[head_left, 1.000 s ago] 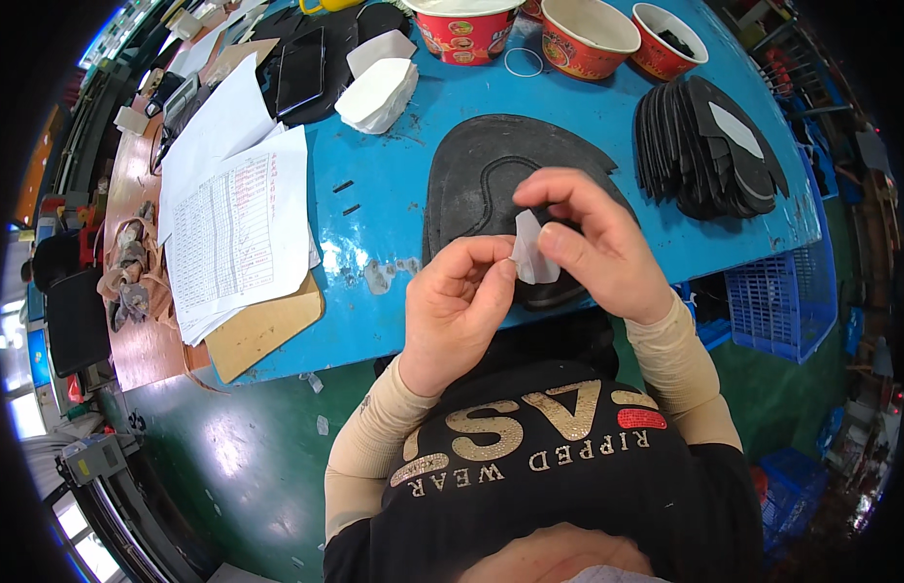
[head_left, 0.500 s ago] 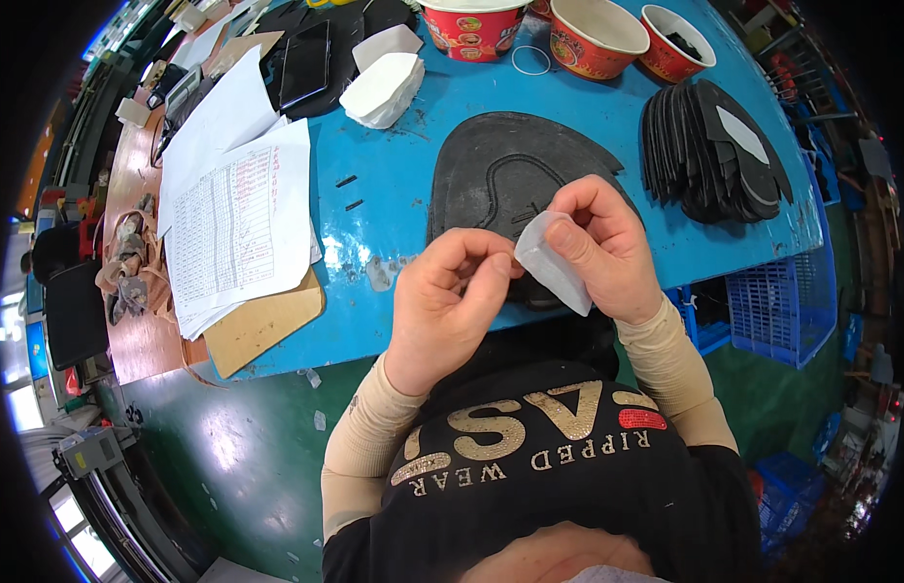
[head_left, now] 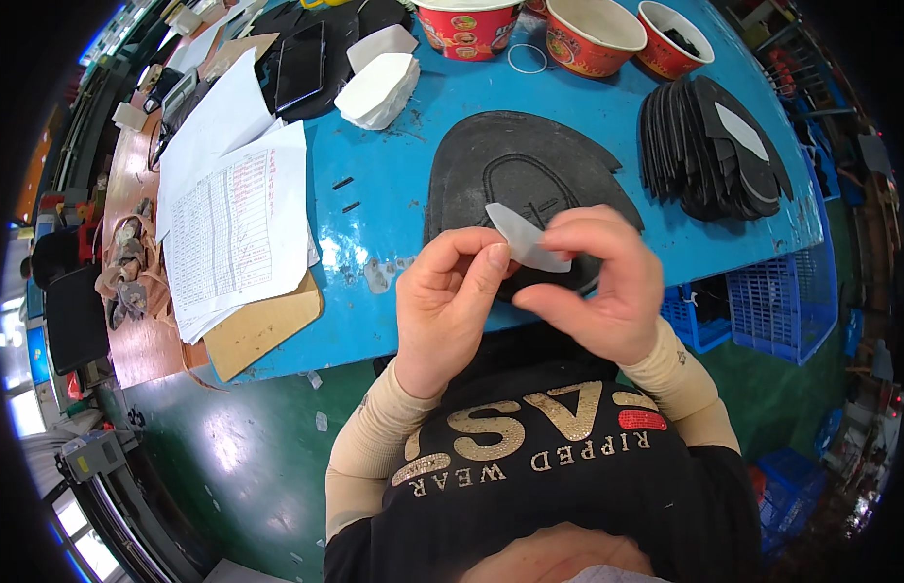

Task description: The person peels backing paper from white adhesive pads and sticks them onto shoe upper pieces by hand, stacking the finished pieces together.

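Observation:
My left hand (head_left: pixel 444 296) pinches one edge of a thin, translucent white sheet piece (head_left: pixel 526 240) between thumb and forefinger. Around the other side of the sheet curls my right hand (head_left: pixel 612 287), its thumb well apart from its fingers. The right fingertips overlap the sheet's edge; whether they touch it I cannot tell. Beyond both hands a black, rounded flat pad (head_left: pixel 505 141) with a curved raised line lies on the blue table, its near part hidden behind the hands.
A stack of black cut pieces (head_left: pixel 709 146) stands right. Red paper tubs (head_left: pixel 593 44) line the far edge. On the left are printed sheets (head_left: pixel 243 228), a tan board (head_left: pixel 272 325), a phone (head_left: pixel 301 63) and a stack of white pieces (head_left: pixel 377 92). Blue crates (head_left: pixel 782 301) sit below the right edge.
The white sheet has tilted and moved slightly left, now pinched by my left hand. My right hand has let go, its thumb and fingers spreading apart and shifting lower.

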Demonstrator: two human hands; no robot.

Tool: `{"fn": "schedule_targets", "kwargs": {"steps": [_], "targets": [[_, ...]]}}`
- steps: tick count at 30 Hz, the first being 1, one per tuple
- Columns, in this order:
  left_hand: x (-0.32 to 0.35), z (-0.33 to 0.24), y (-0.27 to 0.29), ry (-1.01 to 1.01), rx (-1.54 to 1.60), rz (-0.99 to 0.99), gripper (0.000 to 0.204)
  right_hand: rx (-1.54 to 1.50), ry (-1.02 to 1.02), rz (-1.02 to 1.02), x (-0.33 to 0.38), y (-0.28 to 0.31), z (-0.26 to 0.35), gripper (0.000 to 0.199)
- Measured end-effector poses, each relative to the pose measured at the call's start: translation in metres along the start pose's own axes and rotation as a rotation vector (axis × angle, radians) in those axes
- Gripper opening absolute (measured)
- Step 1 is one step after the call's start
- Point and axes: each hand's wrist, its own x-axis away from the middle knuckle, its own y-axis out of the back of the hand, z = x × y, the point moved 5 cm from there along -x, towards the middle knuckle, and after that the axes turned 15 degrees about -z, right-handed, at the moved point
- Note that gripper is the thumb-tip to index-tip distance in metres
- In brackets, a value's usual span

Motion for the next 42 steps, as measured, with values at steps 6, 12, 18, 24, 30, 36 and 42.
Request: {"fn": "schedule_targets", "kwargs": {"steps": [6, 12, 18, 24, 30, 36, 42], "targets": [[0.001, 0.000, -0.003, -0.064, -0.008, 0.001, 0.009, -0.037, -0.186, 0.051, 0.009, -0.003, -0.014, 0.020], [0.002, 0.003, -0.003, -0.064, 0.006, 0.007, 0.008, -0.323, -0.540, 0.041, 0.015, -0.006, -0.027, 0.019], [0.003, 0.000, -0.005, -0.177, -0.052, 0.034, 0.005, -0.098, -0.252, 0.012, 0.010, -0.007, -0.015, 0.013], [0.004, 0.002, -0.004, -0.182, -0.096, 0.009, 0.004, -0.436, -0.694, -0.004, 0.014, -0.006, -0.035, 0.011], [0.003, 0.005, 0.002, -0.144, 0.053, -0.014, 0.005, -0.735, -0.901, -0.161, 0.011, -0.008, -0.041, 0.012], [0.001, -0.014, 0.015, 0.004, 0.409, -0.054, 0.011, -0.797, -0.836, -0.473, -0.024, 0.049, -0.081, 0.013], [0.000, -0.011, 0.013, 0.068, 0.458, -0.001, 0.014, -0.606, -0.574, -0.210, -0.027, 0.077, -0.049, 0.020]]}}
